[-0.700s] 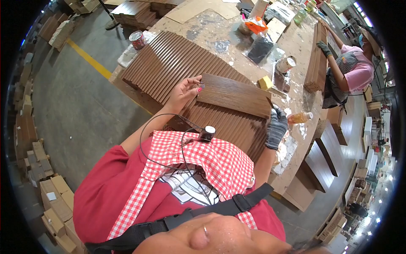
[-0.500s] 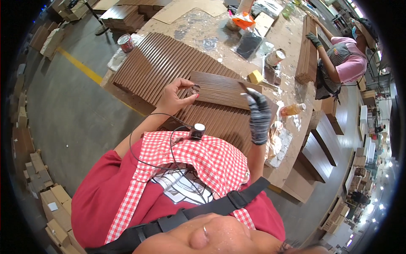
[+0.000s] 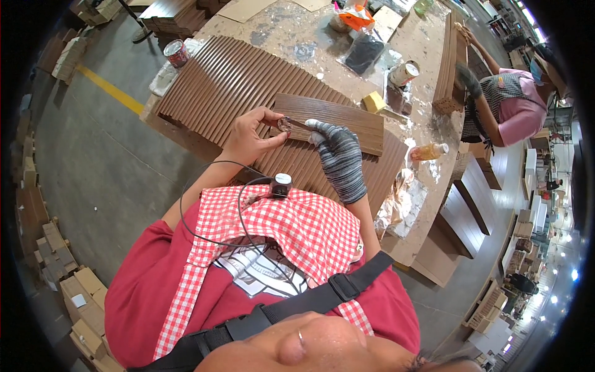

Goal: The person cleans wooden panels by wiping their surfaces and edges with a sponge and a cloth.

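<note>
Bare, my left hand [image 3: 253, 135] pinches a small round cap-like piece [image 3: 284, 124], smeared dark, between thumb and fingers. In a grey striped glove, my right hand [image 3: 339, 158] grips a thin dark brown flat tool [image 3: 302, 124]. The tool's tip meets or nearly meets the round piece; its exact kind is unclear. Under both hands lies a brown wood-grain board [image 3: 356, 127], slightly askew on closely packed rows of brown strips [image 3: 242, 77]. A small dark container with a white lid [image 3: 281, 185] sits against my checked apron, below the hands.
Beyond the strips, the paint-stained table [image 3: 279, 34] holds a red can [image 3: 176, 54], a yellow sponge [image 3: 373, 101], a white-labelled can [image 3: 404, 73] and a black plastic-wrapped packet [image 3: 364, 53]. An amber bottle [image 3: 429, 151] lies at right. Across the table, a co-worker [image 3: 517, 102] handles stacked boards [image 3: 447, 74].
My right hand has swung left over the board, bringing the thin tool to the round piece in my left hand. My left hand has barely moved. The co-worker's gloved hand has shifted.
</note>
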The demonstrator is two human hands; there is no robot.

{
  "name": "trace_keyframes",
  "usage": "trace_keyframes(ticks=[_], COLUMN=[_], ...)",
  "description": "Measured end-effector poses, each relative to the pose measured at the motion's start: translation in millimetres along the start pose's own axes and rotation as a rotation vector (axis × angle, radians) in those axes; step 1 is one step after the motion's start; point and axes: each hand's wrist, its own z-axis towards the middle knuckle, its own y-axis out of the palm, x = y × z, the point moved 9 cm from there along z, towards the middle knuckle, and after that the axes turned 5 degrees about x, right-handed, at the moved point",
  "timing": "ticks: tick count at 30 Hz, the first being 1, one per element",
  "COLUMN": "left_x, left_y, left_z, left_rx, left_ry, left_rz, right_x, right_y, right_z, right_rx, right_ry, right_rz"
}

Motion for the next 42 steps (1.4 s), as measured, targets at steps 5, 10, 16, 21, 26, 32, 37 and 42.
trace_keyframes(ticks=[5,10,16,21,26,32,37,42], left_x=[4.0,9.0,1.4,1.3,-2.6,-7.6,-12.5,-14.3], left_y=[-0.2,3.2,6.8,7.7,8.0,5.9,4.7,3.8], left_z=[-3.0,-2.5,-0.1,0.6,-0.3,-0.3,-2.9,-1.0], left_rx=[-0.017,-0.024,-0.042,-0.047,-0.072,-0.050,-0.053,-0.046], left_ry=[0.035,0.063,-0.004,0.002,-0.065,-0.044,-0.058,-0.068], left_rz=[0.041,0.066,0.023,0.012,-0.002,0.017,0.031,0.030], right_x=[-2.1,-15.5,-12.3,-11.0,-6.9,-6.8,-5.7,26.1], right_y=[1.0,-1.2,5.7,9.5,11.9,16.6,21.7,21.1], right_z=[-0.4,3.6,3.1,2.9,0.2,0.3,-2.1,-15.7], right_rx=[-0.028,-0.015,-0.087,-0.154,-0.116,-0.161,-0.215,-0.128], right_ry=[0.033,-0.088,-0.075,-0.019,-0.024,0.005,0.015,0.251], right_rz=[-0.136,-0.244,-0.349,-0.383,-0.308,-0.284,-0.281,0.140])
